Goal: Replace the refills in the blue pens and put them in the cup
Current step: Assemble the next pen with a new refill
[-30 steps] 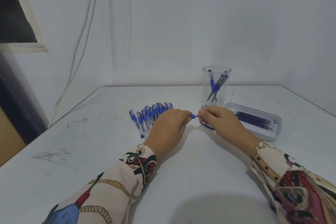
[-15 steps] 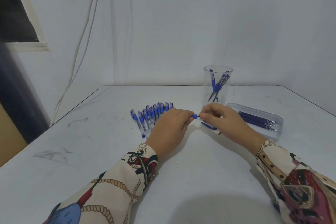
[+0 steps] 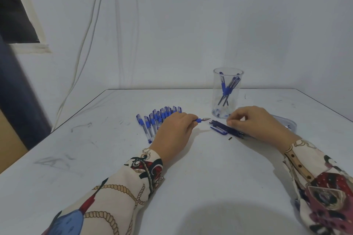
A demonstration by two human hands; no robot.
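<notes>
Hands now apart: left hand (image 3: pixel 174 129) grips pen (image 3: pixel 201 120); right hand (image 3: pixel 254 122) pinches refills (image 3: pixel 222 125) on table (image 3: pixel 191 177).

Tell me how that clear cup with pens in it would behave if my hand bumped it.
The clear cup is tall and narrow, so it may tip. It looks like light plastic and would probably slide easily. The pens lean to one side inside, likely shifting if it is knocked.

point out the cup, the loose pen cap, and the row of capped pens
cup (image 3: pixel 225 108), head view, clear side wall.
pen cap (image 3: pixel 218 130), head view, mid-body.
row of capped pens (image 3: pixel 155 118), head view, blue caps.
</notes>
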